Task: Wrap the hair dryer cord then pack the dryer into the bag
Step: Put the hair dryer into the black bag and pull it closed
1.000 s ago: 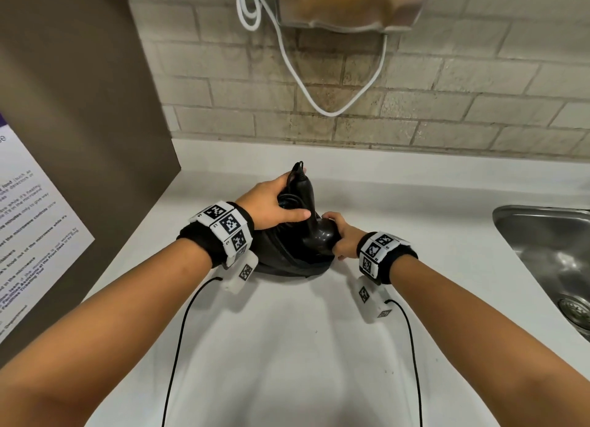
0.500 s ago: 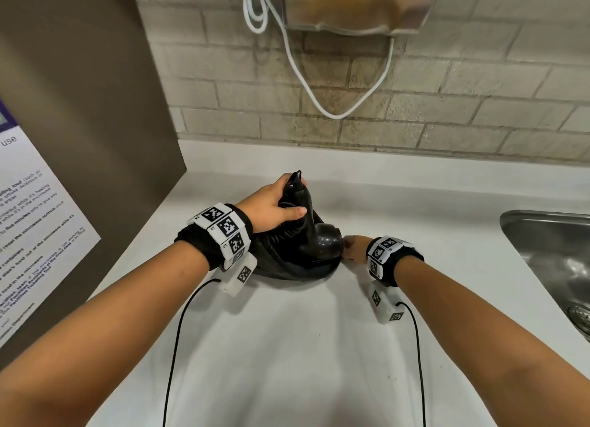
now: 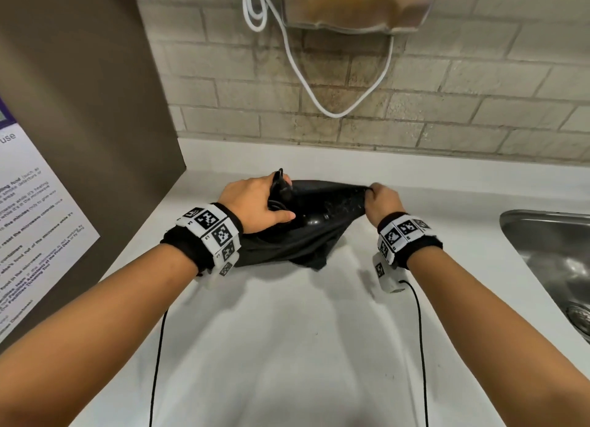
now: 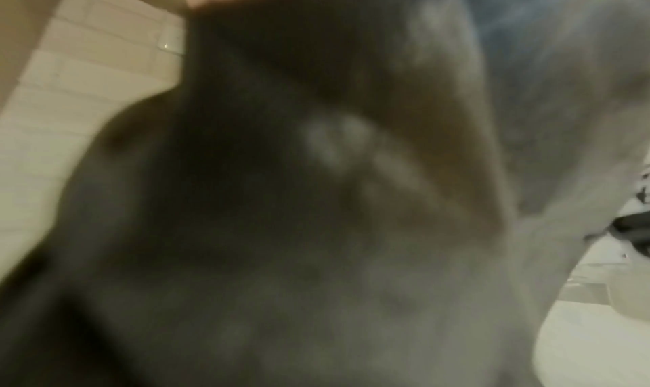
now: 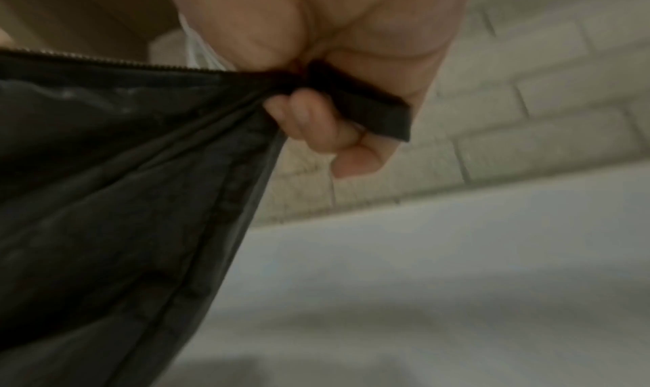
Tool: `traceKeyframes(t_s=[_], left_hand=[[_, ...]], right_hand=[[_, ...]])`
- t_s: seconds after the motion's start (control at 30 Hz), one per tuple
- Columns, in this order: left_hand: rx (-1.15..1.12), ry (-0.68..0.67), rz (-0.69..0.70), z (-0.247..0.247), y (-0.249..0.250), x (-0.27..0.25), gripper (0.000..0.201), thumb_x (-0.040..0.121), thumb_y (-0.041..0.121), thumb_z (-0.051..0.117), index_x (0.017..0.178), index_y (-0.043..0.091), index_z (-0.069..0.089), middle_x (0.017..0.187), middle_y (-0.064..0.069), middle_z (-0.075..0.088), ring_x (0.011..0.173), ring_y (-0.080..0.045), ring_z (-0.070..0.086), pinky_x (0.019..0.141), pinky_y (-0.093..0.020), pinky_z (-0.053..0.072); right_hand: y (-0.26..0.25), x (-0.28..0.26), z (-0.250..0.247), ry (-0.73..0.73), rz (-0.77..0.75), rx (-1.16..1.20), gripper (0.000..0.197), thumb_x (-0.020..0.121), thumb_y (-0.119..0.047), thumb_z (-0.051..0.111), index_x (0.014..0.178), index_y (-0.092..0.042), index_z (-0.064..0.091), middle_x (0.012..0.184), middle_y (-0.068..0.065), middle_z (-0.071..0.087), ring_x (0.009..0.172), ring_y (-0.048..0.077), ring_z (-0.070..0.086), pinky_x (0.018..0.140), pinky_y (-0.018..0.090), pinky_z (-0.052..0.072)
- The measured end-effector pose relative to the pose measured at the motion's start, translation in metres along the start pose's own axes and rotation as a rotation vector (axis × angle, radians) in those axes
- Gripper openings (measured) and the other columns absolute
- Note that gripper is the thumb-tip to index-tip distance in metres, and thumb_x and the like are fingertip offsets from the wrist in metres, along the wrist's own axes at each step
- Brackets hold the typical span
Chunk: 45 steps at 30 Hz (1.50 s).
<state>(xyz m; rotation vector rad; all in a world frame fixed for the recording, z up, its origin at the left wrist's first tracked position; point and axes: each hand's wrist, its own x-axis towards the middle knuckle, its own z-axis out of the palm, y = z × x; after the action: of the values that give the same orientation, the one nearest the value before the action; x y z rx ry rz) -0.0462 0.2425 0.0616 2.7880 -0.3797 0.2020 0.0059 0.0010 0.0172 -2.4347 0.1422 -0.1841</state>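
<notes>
My left hand [image 3: 255, 203] has its grip closed round the black plastic hair dryer [image 3: 284, 200], cord coiled on the handle, pushing it into the black soft fabric zip bag [image 3: 303, 244] on the white bench [image 3: 287, 346]. My right hand [image 3: 381, 200] pinches the bag's end tab, fingers [image 5: 309, 120] curled on it, stretching the mouth open along the zipper [image 5: 105, 61]. Dryer sits partly inside, handle end poking up. The dryer looks rigid and smooth, likely slippery, so I hold at the handle; the bag is limp and thin and collapses unless pulled taut at the edge. The left wrist view is blurred dark, probably bag fabric. Steel sink [image 3: 549, 244] to my right, tan brick wall [image 3: 447, 113] behind with a white looped cable [image 3: 335, 113], brown panel [image 3: 79, 91] on the left with a printed notice [image 3: 32, 222].
</notes>
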Motion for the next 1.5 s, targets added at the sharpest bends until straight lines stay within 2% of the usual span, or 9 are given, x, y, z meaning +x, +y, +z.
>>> traceKeyframes(t_s=[0.17, 0.33, 0.6, 0.87, 0.97, 1.1, 1.2, 1.37, 1.5], left_hand=[[0.089, -0.016, 0.047, -0.001, 0.01, -0.004, 0.048, 0.079, 0.046, 0.065, 0.123, 0.038, 0.046, 0.103, 0.004, 0.067, 0.098, -0.024, 0.061, 0.081, -0.027, 0.04], [0.076, -0.068, 0.074, 0.0, 0.019, -0.002, 0.048, 0.08, 0.045, 0.064, 0.124, 0.042, 0.044, 0.103, 0.005, 0.066, 0.095, -0.023, 0.061, 0.075, -0.025, 0.037], [0.102, -0.161, 0.089, 0.011, 0.034, 0.002, 0.053, 0.08, 0.042, 0.063, 0.128, 0.032, 0.044, 0.112, 0.0, 0.065, 0.099, -0.025, 0.061, 0.077, -0.029, 0.042], [-0.163, -0.2, -0.015, -0.006, 0.012, 0.002, 0.085, 0.06, 0.079, 0.05, 0.135, 0.044, 0.036, 0.114, 0.0, 0.045, 0.11, -0.019, 0.051, 0.098, -0.032, 0.04], [-0.23, -0.218, -0.084, -0.015, -0.009, 0.001, 0.052, 0.076, 0.041, 0.07, 0.125, 0.04, 0.053, 0.11, -0.003, 0.042, 0.105, -0.018, 0.05, 0.099, -0.023, 0.035], [-0.136, -0.236, -0.163, -0.019, -0.027, 0.0, 0.039, 0.08, -0.005, 0.051, 0.086, 0.026, 0.074, 0.109, -0.012, 0.06, 0.093, -0.025, 0.059, 0.089, -0.028, 0.048], [-0.129, -0.242, -0.275, -0.024, -0.03, 0.0, 0.046, 0.084, -0.006, 0.039, 0.093, 0.022, 0.074, 0.116, -0.01, 0.063, 0.08, -0.018, 0.058, 0.072, -0.023, 0.045], [-0.079, -0.138, -0.349, -0.027, -0.037, 0.002, 0.054, 0.086, 0.001, 0.036, 0.121, 0.033, 0.06, 0.142, -0.007, 0.045, 0.117, -0.027, 0.053, 0.094, -0.029, 0.046], [-0.224, -0.082, -0.331, -0.028, -0.041, 0.002, 0.059, 0.084, -0.002, 0.032, 0.124, 0.034, 0.058, 0.141, -0.01, 0.047, 0.106, -0.029, 0.059, 0.092, -0.035, 0.05]], right_hand=[[-0.041, -0.008, -0.03, 0.13, -0.168, 0.096, 0.031, 0.098, -0.015, 0.035, 0.101, 0.008, 0.056, 0.103, 0.028, 0.061, 0.099, 0.035, 0.056, 0.075, 0.029, 0.033], [-0.063, -0.031, -0.019, -0.099, -0.269, 0.138, 0.018, 0.098, -0.023, 0.036, 0.1, -0.007, 0.045, 0.079, 0.007, 0.05, 0.082, 0.021, 0.047, 0.064, 0.023, 0.025], [-0.071, -0.056, 0.002, -0.291, -0.329, -0.003, 0.054, 0.077, -0.061, 0.055, 0.117, -0.027, 0.046, 0.09, -0.004, 0.057, 0.089, 0.02, 0.055, 0.08, 0.03, 0.042], [-0.059, -0.046, -0.005, -0.225, -0.248, 0.097, 0.041, 0.081, -0.058, 0.048, 0.105, -0.027, 0.06, 0.103, 0.003, 0.067, 0.098, 0.021, 0.06, 0.088, 0.034, 0.047], [-0.052, -0.041, -0.014, -0.159, -0.169, 0.136, 0.035, 0.087, -0.046, 0.046, 0.09, -0.016, 0.064, 0.095, 0.008, 0.066, 0.094, 0.024, 0.059, 0.078, 0.028, 0.042], [-0.048, -0.034, -0.025, -0.038, -0.071, 0.12, 0.037, 0.088, -0.03, 0.046, 0.072, 0.0, 0.061, 0.076, 0.016, 0.062, 0.081, 0.031, 0.056, 0.07, 0.029, 0.041], [-0.048, -0.031, -0.028, 0.018, -0.009, 0.102, 0.038, 0.086, -0.024, 0.045, 0.052, -0.007, 0.045, 0.057, 0.006, 0.047, 0.069, 0.028, 0.05, 0.065, 0.027, 0.036], [-0.049, -0.028, -0.034, 0.002, 0.013, 0.061, 0.039, 0.085, -0.025, 0.047, 0.05, -0.009, 0.041, 0.055, 0.005, 0.046, 0.066, 0.027, 0.047, 0.063, 0.028, 0.035], [-0.043, -0.023, -0.039, -0.063, 0.008, 0.111, 0.036, 0.085, -0.041, 0.054, 0.083, -0.008, 0.069, 0.09, 0.012, 0.067, 0.095, 0.028, 0.058, 0.076, 0.028, 0.04]])
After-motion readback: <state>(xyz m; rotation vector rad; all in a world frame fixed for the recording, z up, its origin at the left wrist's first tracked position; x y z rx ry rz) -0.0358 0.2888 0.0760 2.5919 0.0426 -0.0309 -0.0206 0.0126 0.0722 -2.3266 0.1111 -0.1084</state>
